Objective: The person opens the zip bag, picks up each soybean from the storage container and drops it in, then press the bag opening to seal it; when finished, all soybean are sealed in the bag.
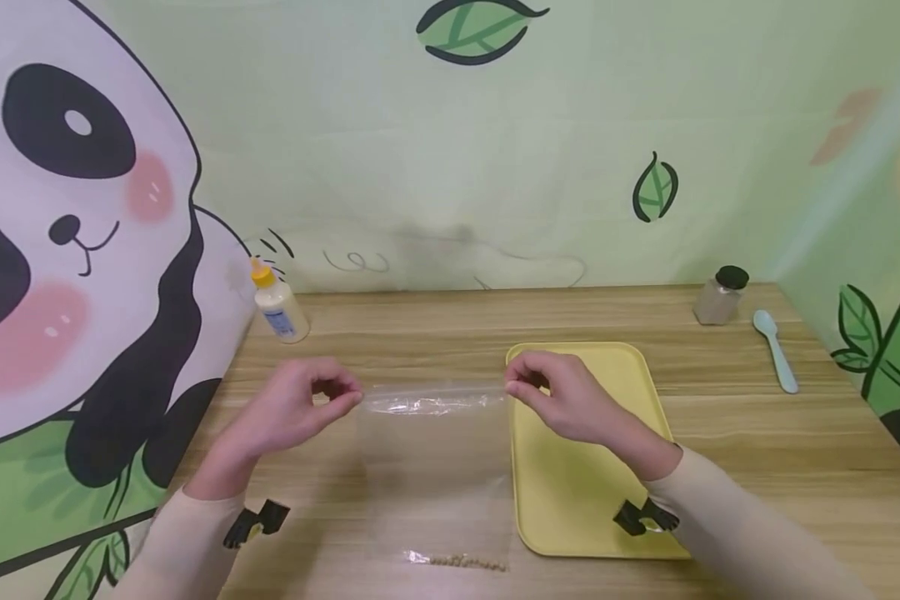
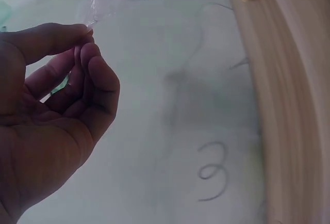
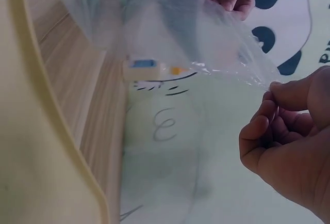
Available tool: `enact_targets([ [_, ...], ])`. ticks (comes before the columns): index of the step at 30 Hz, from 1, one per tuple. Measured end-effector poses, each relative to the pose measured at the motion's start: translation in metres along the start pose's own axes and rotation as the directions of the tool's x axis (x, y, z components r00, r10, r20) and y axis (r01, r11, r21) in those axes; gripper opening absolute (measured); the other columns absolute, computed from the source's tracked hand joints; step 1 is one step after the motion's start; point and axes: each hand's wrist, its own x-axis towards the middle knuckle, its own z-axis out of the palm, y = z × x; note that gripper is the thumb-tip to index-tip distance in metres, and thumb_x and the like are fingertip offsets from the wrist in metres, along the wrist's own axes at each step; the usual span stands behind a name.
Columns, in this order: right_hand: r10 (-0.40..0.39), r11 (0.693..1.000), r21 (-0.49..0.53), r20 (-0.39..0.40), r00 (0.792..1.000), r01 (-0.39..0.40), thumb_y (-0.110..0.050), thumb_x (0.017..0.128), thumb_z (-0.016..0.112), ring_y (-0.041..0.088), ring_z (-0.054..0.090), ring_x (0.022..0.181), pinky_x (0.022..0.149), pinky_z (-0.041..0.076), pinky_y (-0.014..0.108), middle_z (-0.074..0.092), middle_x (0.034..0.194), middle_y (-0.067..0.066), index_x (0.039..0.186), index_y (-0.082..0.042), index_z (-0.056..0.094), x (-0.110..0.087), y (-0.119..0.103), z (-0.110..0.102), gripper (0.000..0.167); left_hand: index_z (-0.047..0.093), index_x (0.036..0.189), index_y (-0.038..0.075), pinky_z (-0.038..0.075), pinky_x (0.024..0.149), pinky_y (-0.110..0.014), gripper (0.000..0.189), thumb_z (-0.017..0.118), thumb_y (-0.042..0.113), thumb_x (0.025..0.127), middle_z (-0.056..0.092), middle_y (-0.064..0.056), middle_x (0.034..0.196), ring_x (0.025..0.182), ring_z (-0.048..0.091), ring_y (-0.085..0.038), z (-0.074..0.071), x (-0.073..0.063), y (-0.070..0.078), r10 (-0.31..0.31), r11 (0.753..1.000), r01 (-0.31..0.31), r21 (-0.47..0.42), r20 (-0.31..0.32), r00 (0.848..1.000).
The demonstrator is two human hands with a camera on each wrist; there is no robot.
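Note:
A clear plastic bag [image 1: 438,475] hangs spread between both hands in the head view. Small round beige pieces [image 1: 467,562] lie in a row along its bottom; their kind cannot be told. My left hand [image 1: 303,406] pinches the bag's top left corner between thumb and forefinger, and the left wrist view shows the same pinch by the left hand [image 2: 62,95]. At the top right corner, my right hand [image 1: 566,396] pinches the film above the yellow tray. In the right wrist view the bag [image 3: 180,33] stretches from the right hand [image 3: 289,131] towards the left.
A yellow tray [image 1: 570,500] lies right of the bag, partly under the right arm. A bottle with a yellow cap [image 1: 283,312] stands at the back left. A black-lidded jar [image 1: 717,300] and a light blue spoon [image 1: 777,354] are at the back right of the wooden table [image 1: 435,325].

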Motion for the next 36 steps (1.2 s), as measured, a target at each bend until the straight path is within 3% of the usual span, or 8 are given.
enact_targets([
  [3, 0.033, 0.999, -0.022, 0.004, 0.999, -0.033, -0.008, 0.091, 0.066, 0.008, 0.050, 0.070, 0.063, 0.045, 0.023, 0.057, 0.074, -0.006, 0.085, -0.012, 0.064, 0.007, 0.012, 0.004, 0.008, 0.071, 0.084, 0.009, 0.055, 0.065, -0.026, 0.003, 0.071, 0.007, 0.086, 0.065, 0.006, 0.076, 0.071, 0.058, -0.008, 0.006, 0.008, -0.013, -0.017, 1.000, 0.016, 0.003, 0.016, 1.000],
  [8, 0.082, 0.995, -0.050, 0.026, 0.996, -0.081, -0.009, 0.092, 0.066, 0.010, 0.050, 0.069, 0.063, 0.045, 0.023, 0.058, 0.074, -0.004, 0.086, -0.010, 0.064, 0.015, 0.026, 0.009, 0.006, 0.071, 0.085, 0.004, 0.054, 0.065, -0.023, 0.008, 0.070, 0.012, 0.088, 0.066, 0.003, 0.077, 0.071, 0.058, -0.009, 0.015, 0.020, -0.030, -0.037, 0.999, 0.037, 0.000, 0.040, 0.999],
  [14, 0.136, 0.988, -0.076, 0.050, 0.989, -0.132, -0.011, 0.092, 0.065, 0.012, 0.049, 0.068, 0.060, 0.044, 0.022, 0.057, 0.073, -0.002, 0.085, -0.009, 0.064, 0.024, 0.040, 0.015, 0.008, 0.071, 0.087, 0.006, 0.054, 0.064, -0.023, 0.005, 0.070, 0.011, 0.087, 0.066, 0.002, 0.077, 0.070, 0.059, -0.010, 0.023, 0.029, -0.044, -0.113, 0.994, 0.113, 0.004, 0.073, 0.991],
  [25, 0.189, 0.978, -0.107, 0.107, 0.976, -0.177, -0.010, 0.093, 0.062, 0.010, 0.047, 0.063, 0.056, 0.043, 0.021, 0.058, 0.071, 0.000, 0.086, -0.005, 0.065, 0.037, 0.070, 0.029, 0.009, 0.070, 0.090, 0.006, 0.053, 0.062, -0.023, 0.004, 0.068, 0.008, 0.087, 0.068, -0.006, 0.080, 0.070, 0.059, -0.014, 0.042, 0.043, -0.074, -0.186, 0.981, 0.191, -0.029, 0.130, 0.974],
  [31, 0.245, 0.962, -0.161, 0.158, 0.956, -0.220, -0.012, 0.094, 0.061, 0.010, 0.049, 0.063, 0.056, 0.044, 0.022, 0.058, 0.071, 0.000, 0.087, -0.005, 0.064, 0.046, 0.086, 0.036, 0.011, 0.070, 0.091, 0.002, 0.054, 0.066, -0.024, 0.006, 0.067, 0.006, 0.088, 0.069, -0.014, 0.085, 0.075, 0.063, -0.022, 0.055, 0.048, -0.092, -0.229, 0.969, 0.241, -0.063, 0.157, 0.961],
  [36, 0.294, 0.946, -0.199, 0.195, 0.935, -0.256, -0.013, 0.094, 0.061, 0.011, 0.048, 0.061, 0.055, 0.044, 0.022, 0.058, 0.071, 0.001, 0.087, -0.005, 0.065, 0.055, 0.094, 0.040, 0.012, 0.071, 0.091, 0.003, 0.054, 0.069, -0.026, 0.007, 0.068, 0.008, 0.087, 0.069, -0.009, 0.084, 0.076, 0.063, -0.019, 0.060, 0.056, -0.099, -0.284, 0.956, 0.292, -0.027, 0.173, 0.943],
])
